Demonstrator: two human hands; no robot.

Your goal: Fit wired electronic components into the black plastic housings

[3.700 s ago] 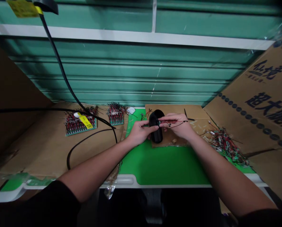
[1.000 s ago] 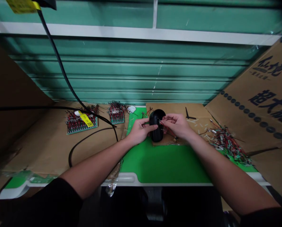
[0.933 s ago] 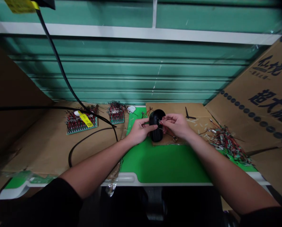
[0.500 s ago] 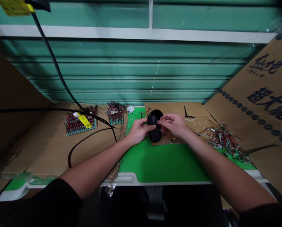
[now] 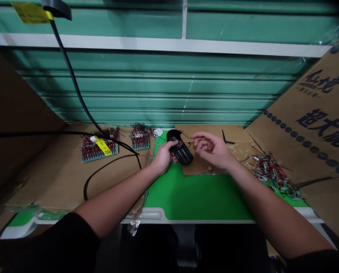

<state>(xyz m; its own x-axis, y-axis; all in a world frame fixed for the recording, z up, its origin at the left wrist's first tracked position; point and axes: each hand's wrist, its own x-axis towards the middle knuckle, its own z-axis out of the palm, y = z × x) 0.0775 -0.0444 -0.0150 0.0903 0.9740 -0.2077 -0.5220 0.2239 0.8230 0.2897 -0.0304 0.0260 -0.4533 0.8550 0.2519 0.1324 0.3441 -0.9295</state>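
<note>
My left hand (image 5: 164, 156) is wrapped round a black plastic housing (image 5: 184, 152), its thumb pressed on the upper side. The housing is tilted, with a round end at the top left and a ribbed end toward the lower right. Thin wires (image 5: 188, 143) stick out of its middle. My right hand (image 5: 210, 148) hovers just to the right of it, fingers loosely curled and apart, with nothing seen in them. Under both hands lie a green mat (image 5: 203, 195) and a sheet of cardboard (image 5: 193, 168).
Small circuit boards with red and black wires (image 5: 99, 147) lie at left, a smaller board group (image 5: 140, 137) beside them. A heap of wired parts (image 5: 271, 172) sits at right, near white slivers (image 5: 240, 151) and a black three-armed piece (image 5: 225, 138). Black cables (image 5: 72, 79) cross the left side.
The housing has turned from upright to tilted and shifted slightly left in my left hand. My right hand has come away from its wires, and its fingers have opened.
</note>
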